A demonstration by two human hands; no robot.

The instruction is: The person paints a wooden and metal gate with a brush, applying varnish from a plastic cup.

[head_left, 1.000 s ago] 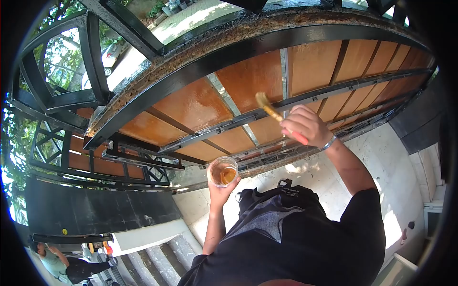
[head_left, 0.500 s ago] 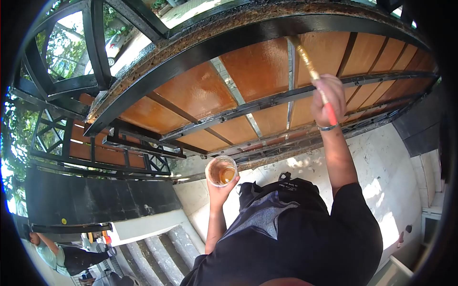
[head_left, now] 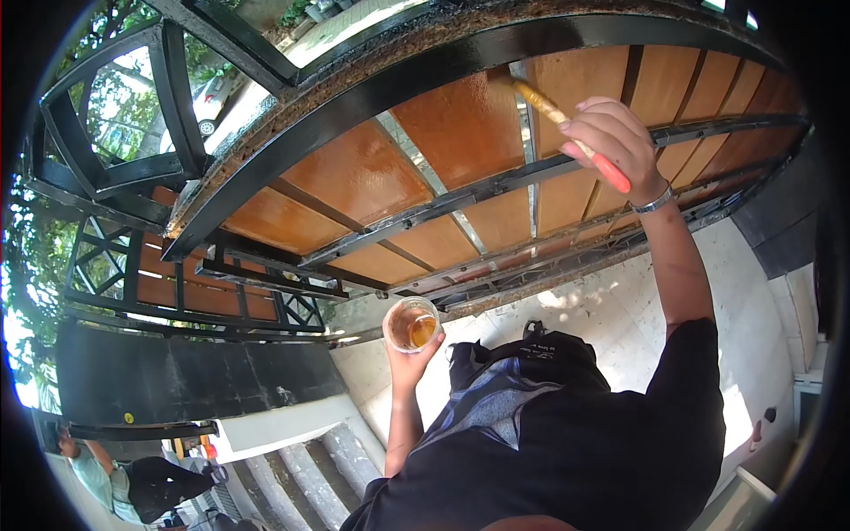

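My right hand (head_left: 613, 140) grips a paintbrush (head_left: 551, 108) with a red-ended handle. Its bristles reach the upper right part of a glossy, reddish-brown wooden panel (head_left: 465, 133), close under the black metal rail (head_left: 425, 75). Lower down, the fingers of my left hand (head_left: 412, 358) wrap around a clear plastic cup (head_left: 413, 320) with some amber liquid at its bottom. Panels to the left look shiny and darker, while a panel (head_left: 580, 80) right of the brush is paler and more matt.
Black crossbars (head_left: 478, 196) run along the panels. Rust covers the ledge (head_left: 266, 124) above. Pale floor tiles (head_left: 584, 296) lie below, with steps (head_left: 310, 469) at lower left. Another person (head_left: 150, 482) stands at the far lower left. A car (head_left: 208, 106) is visible beyond the metalwork.
The brush tip has moved left, from the gap's edge onto the reddish-brown panel, and the brush is more slanted. My right hand has turned and risen slightly. My left hand still holds the cup.
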